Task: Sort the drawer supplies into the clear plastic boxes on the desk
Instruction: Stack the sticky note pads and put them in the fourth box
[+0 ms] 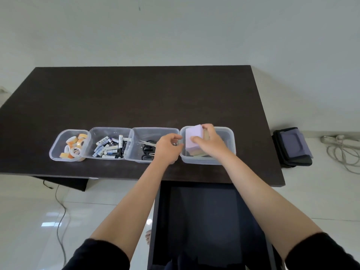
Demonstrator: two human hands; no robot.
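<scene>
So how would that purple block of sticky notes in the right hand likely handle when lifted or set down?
The purple note block looks thick and square-edged, so it probably stays stiff and won't roll. The right hand spans it alone, suggesting it is fairly light. Being stacked paper, loose sheets might fan if gripped by one edge.

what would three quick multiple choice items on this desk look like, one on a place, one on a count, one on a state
1. Which box holds the batteries?
A. leftmost
B. second from the left
C. rightmost

2. How many clear plastic boxes stand on the desk?
A. three
B. four
C. five

3. What is the right hand doing?
A. gripping a purple sticky note block over the rightmost box
B. resting flat on the desk
C. holding scissors

Key: 1 B, the batteries lie in the box beside the tape rolls. 2 B, four boxes stand in one row. 3 A, its fingers curl round the block above that box.
</scene>
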